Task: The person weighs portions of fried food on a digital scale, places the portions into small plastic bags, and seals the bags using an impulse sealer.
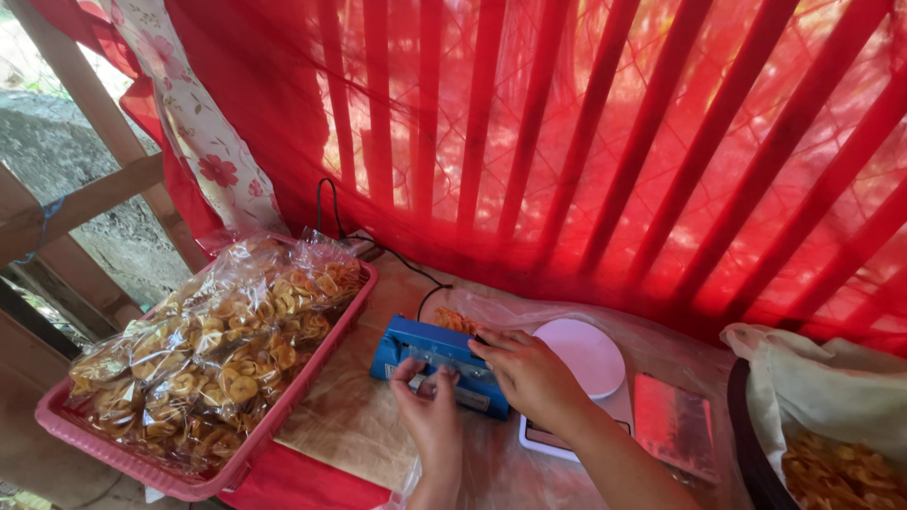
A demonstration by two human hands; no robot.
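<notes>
Seen from the head camera, both hands work at a blue heat sealer [437, 363] that lies in the middle of the worktop [350, 416], just left of a white kitchen scale [586, 364]. The left hand [430, 416] comes in from the near edge, its fingers curled over the sealer's near side and closed lightly on the edge of a clear plastic bag [491, 316], probably to keep the bag's mouth flat across the sealing bar. The right hand [531, 376] lies palm down on the sealer's right end, fingers bent over it and pressing rather than wrapped round anything; how much of the bag it pins is hard to tell, since the hand hides the spot. The bag trails away to the far side of the sealer, with a few yellow banana chips [455, 321] showing inside it.

A black power cord [378, 247] runs from the sealer back towards the red curtain [567, 142], out of the hands' way.

On the left, a pink plastic tray [142, 458] is heaped with clear packets of chips [222, 354], stacked close beside the sealer. At the near right, a dark tub lined with a pale plastic sack [812, 387] holds loose chips [841, 472]. A flat reddish object under clear plastic lies between scale and tub.
</notes>
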